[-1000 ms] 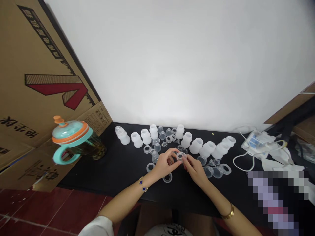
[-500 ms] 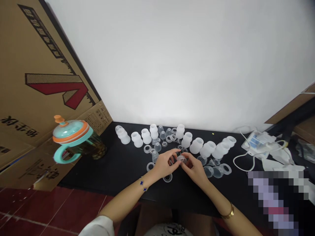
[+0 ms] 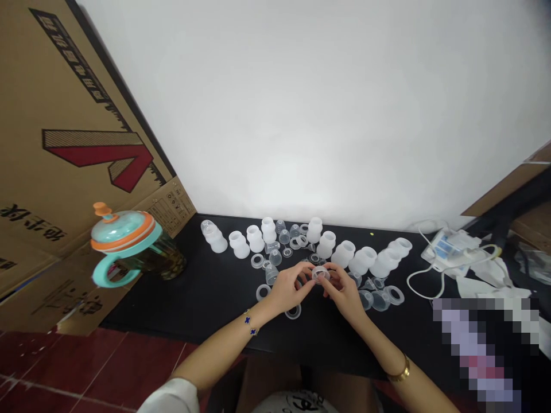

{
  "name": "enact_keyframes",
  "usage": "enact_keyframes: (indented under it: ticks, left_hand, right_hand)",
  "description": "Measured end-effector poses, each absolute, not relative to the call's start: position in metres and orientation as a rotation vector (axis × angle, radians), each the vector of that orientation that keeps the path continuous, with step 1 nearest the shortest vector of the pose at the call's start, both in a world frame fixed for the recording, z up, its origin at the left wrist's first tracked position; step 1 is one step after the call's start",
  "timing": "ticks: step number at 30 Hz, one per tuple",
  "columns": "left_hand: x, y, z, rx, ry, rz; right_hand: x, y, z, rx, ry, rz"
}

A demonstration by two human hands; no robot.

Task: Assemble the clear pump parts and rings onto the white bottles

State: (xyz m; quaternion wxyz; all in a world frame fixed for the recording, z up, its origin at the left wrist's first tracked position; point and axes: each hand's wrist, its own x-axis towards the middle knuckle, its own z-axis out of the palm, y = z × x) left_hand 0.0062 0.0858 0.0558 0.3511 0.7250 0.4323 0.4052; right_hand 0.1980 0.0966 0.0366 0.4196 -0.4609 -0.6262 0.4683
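A small translucent bottle collar ring is between my two hands above the middle of the black table. My left hand pinches its left side with thumb and fingers. From the right, my right hand grips it, the thumb lying against the near part. Whether a teat sits inside the ring is too small to tell. Around my hands lie loose parts: a clear dome cap, a ring left of my left wrist, another ring just below that hand, and clear caps right of my right hand.
White baby bottles without lids stand in two slanting rows, one left and one right. A large jug with a turquoise handle stands far left beside a cardboard box. A white power strip with cables lies at right.
The collar ring has tipped so its round opening shows more. My right-hand fingers have shifted around it, the thumb now against its near side. My left hand has barely moved.
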Motion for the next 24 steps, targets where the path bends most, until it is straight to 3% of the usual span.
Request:
enact_keyframes:
  ticks: [14, 24]
  left_hand:
    - [0.0075, 0.0880, 0.0541, 1.835, 1.152, 1.121]
    - [0.0084, 0.0852, 0.0539, 2.017, 1.156, 1.055]
  right_hand:
    - [0.1952, 0.1048, 0.0362, -1.089, -1.460, 1.578]
    - [0.1946, 0.1041, 0.0411, -1.130, -1.356, 1.583]
